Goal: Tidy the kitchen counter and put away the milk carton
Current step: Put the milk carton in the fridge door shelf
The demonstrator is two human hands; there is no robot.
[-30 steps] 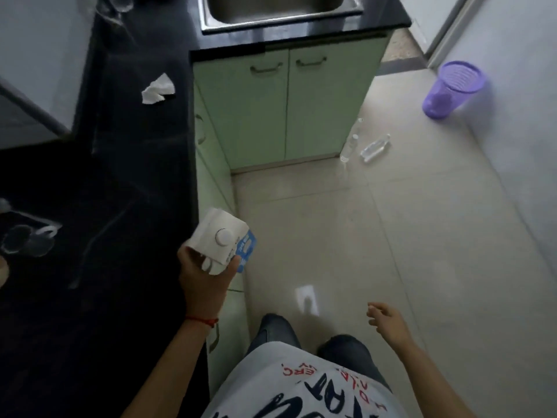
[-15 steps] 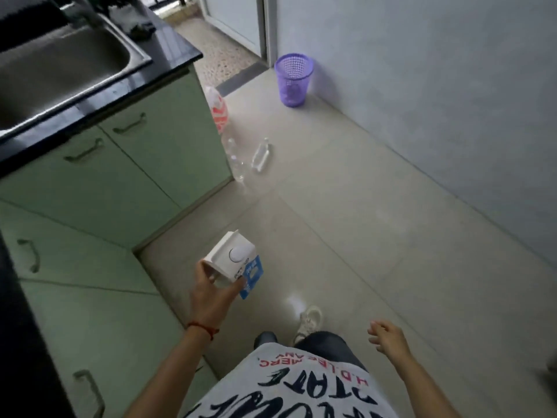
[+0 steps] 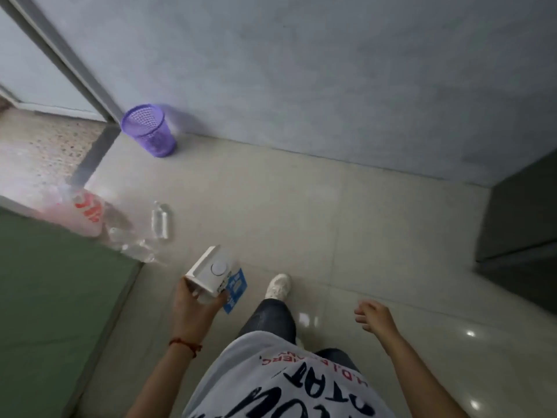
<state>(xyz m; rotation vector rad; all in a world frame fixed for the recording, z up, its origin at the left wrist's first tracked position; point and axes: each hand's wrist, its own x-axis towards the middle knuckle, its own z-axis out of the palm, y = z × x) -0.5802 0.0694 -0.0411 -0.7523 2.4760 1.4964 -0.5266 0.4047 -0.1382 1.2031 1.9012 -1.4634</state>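
left hand (image 3: 193, 309) grips milk carton (image 3: 215, 274) | blue label, text unreadable

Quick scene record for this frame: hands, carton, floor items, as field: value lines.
left hand: left hand grips the milk carton from below, cap up
right hand: right hand holds nothing, fingers loosely curled
carton position: over the floor, beside the green cabinet
bin: purple bin upright on the floor by the wall
floor items: clear bottle lying down; plastic bag with red print by the cabinet
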